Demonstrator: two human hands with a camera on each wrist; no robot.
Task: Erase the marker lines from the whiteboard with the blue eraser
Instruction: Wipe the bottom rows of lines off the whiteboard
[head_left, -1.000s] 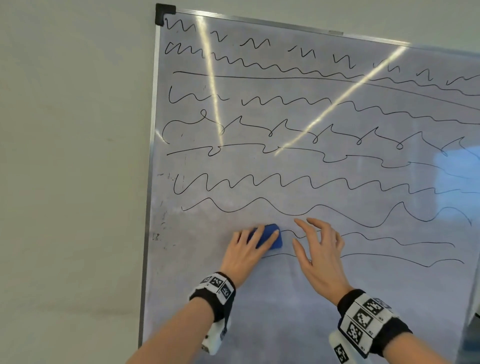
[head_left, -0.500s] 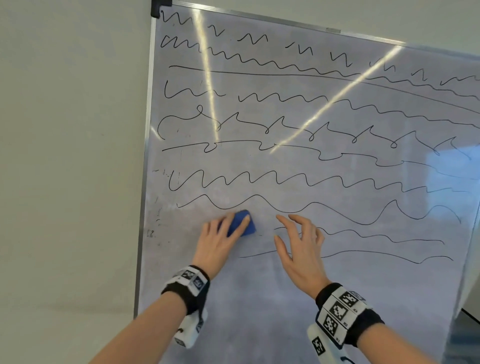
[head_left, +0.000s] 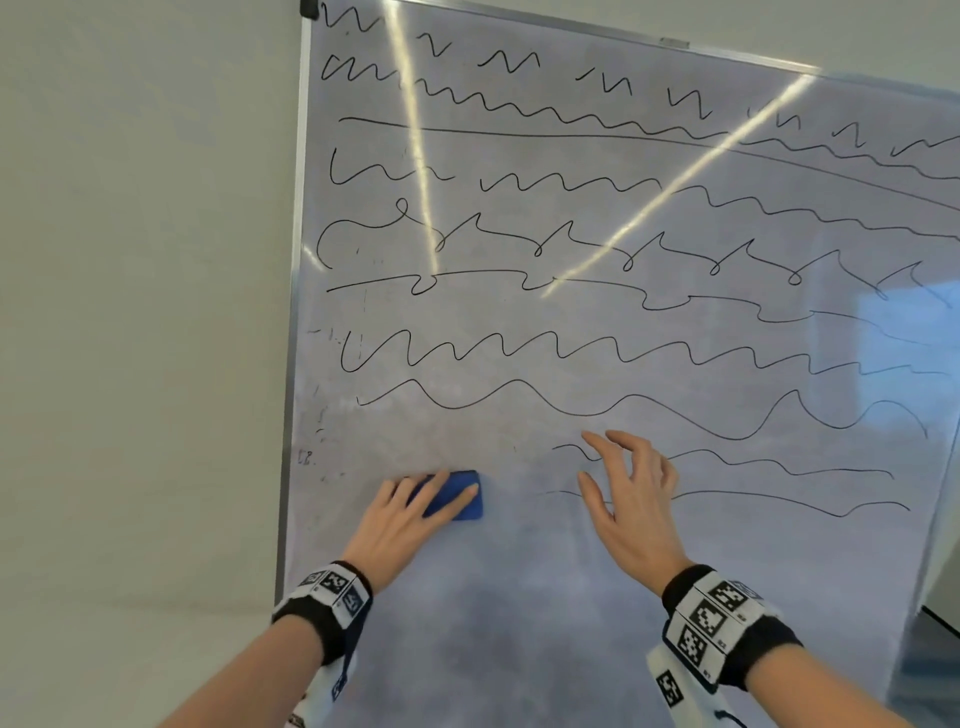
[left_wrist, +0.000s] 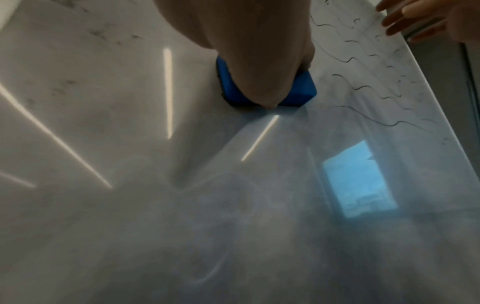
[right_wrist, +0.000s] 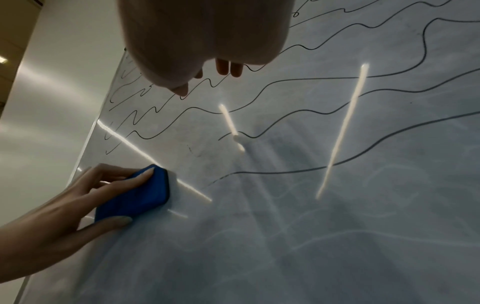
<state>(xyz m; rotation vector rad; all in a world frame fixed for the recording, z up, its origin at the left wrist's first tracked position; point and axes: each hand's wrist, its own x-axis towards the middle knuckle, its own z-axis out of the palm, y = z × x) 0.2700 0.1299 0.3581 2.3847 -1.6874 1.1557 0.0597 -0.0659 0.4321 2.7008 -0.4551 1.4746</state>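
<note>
L hand (head_left: 410, 512) grips blue eraser (head_left: 460, 496) flat on whiteboard (head_left: 519, 623), near its L edge; R hand (head_left: 631, 499) spread, fingers loose, holding nothing, over 2 lowest marker lines (head_left: 779, 499)

blue eraser (head_left: 457, 494) w/ left hand (head_left: 402, 519) moved down-left, lower line's left end wiped

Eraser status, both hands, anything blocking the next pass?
Left hand grips eraser, pressed flat on the whiteboard. Right hand open, over the two lowest lines, in the eraser's way. Upper rows untouched.
</note>
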